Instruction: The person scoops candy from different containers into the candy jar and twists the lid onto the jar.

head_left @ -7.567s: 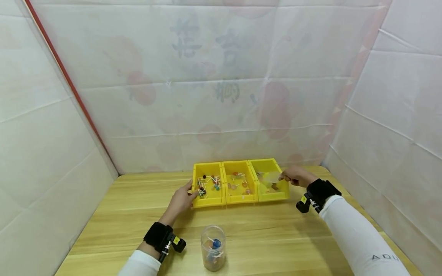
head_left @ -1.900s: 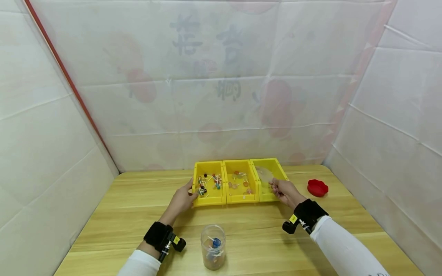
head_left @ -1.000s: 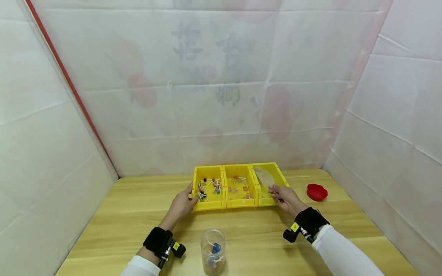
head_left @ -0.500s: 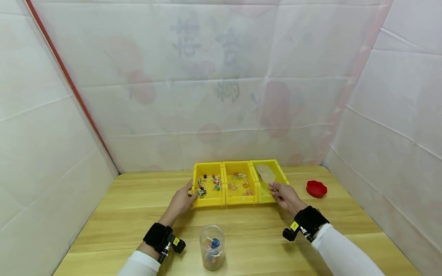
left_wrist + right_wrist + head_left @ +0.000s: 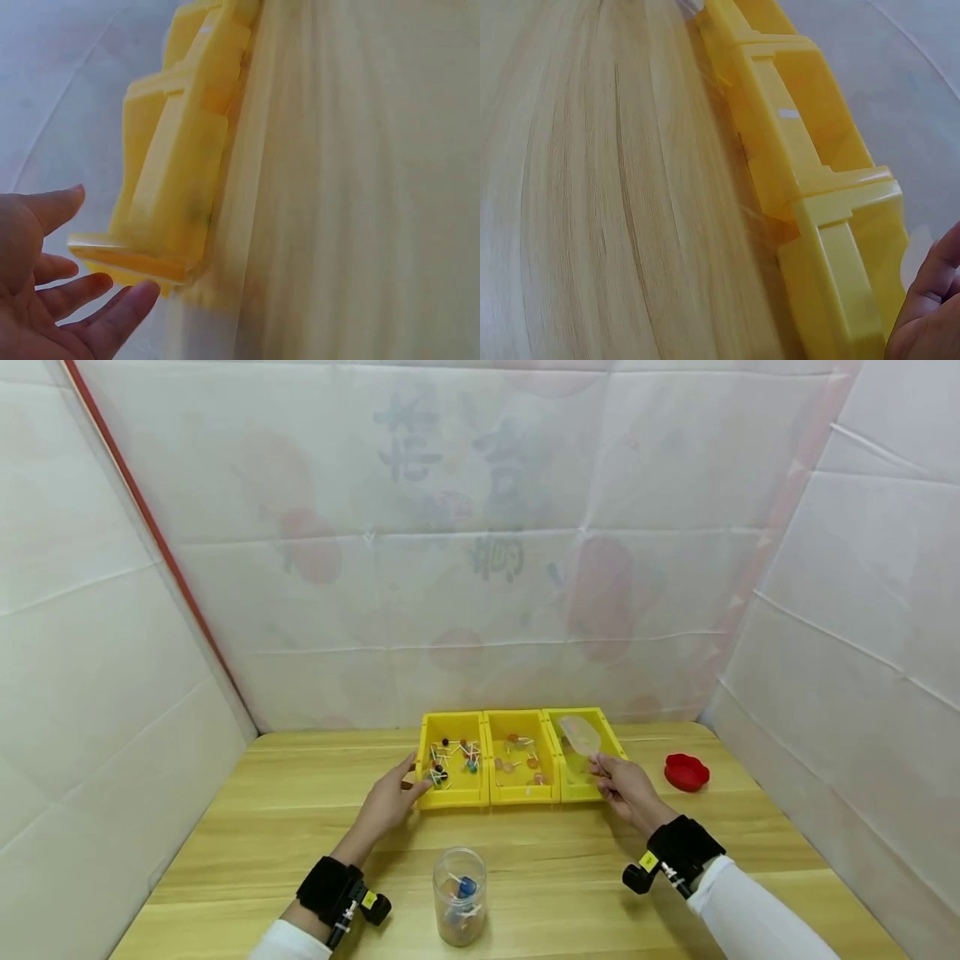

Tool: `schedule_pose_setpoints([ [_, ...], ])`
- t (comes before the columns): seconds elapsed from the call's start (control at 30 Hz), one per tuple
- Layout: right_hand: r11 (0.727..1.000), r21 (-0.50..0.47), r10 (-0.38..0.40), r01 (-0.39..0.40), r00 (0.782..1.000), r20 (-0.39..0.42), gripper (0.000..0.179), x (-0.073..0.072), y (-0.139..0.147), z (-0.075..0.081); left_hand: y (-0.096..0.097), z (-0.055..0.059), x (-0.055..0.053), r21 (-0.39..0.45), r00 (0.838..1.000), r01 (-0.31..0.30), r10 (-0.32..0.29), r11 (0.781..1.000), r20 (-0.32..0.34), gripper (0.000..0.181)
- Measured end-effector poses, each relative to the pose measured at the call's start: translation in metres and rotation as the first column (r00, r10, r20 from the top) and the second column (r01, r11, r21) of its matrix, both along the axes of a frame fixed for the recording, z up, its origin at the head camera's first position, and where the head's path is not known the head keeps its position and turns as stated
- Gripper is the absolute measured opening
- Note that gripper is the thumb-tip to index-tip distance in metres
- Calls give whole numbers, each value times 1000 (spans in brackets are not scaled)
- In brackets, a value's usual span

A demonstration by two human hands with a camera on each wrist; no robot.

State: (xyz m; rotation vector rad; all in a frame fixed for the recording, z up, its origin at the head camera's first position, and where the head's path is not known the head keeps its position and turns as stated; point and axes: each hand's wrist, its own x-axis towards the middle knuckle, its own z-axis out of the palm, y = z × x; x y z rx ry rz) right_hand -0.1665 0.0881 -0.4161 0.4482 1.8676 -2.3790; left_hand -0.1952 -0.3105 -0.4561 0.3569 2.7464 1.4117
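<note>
Three yellow bins stand joined in a row at the back of the table. Small lollipops with white sticks (image 5: 471, 752) lie in the left bin (image 5: 453, 798); orange and pink ones are in the middle bin (image 5: 525, 793). My left hand (image 5: 386, 803) is at the left bin's outer end; in the left wrist view its fingers (image 5: 124, 319) are spread loosely beside the bin's edge. Over the right bin (image 5: 613, 742), my right hand (image 5: 628, 789) pinches a translucent, scoop-like plastic piece (image 5: 582, 735) by its near end. In the right wrist view the fingers partly hide this piece.
In front of the bins a clear jar (image 5: 459, 922) stands upright, with several lollipops inside, one of them blue. A red scalloped lid (image 5: 686, 772) lies right of the bins on the wooden table (image 5: 300, 827). White cloth walls (image 5: 465, 610) enclose the back and sides.
The right hand has gone from the right bin's right side to its front, still pinching the translucent piece, lately tipped up slightly. The red lid has come into view. The left wrist has drawn back slightly.
</note>
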Motion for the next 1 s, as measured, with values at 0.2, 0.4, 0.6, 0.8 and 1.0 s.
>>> schedule_pose_setpoints([
  [0.2, 998, 58, -12, 12, 1000, -11, 41, 6, 9, 9, -10, 4, 21, 1, 997, 27, -27, 1000, -77, 65],
  [0.4, 993, 114, 13, -11, 1000, -19, 46, 14, 18, 18, -14, 10, 42, 59, 991, 98, -92, 993, -92, 64],
  [0.6, 991, 130, 40, -36, 999, -27, 40, 20, 21, 29, -19, 14, 57, 126, 974, 219, -210, 967, -84, 59],
  [0.8, 984, 153, 95, -89, 995, -35, 50, 28, 24, 36, -20, 18, 68, 180, 883, 470, -461, 864, -92, 55],
  [1.0, 979, 158, 138, -129, 989, -50, 43, 31, 26, 43, -19, 21, 77, 249, 782, 617, -618, 746, -85, 60],
])
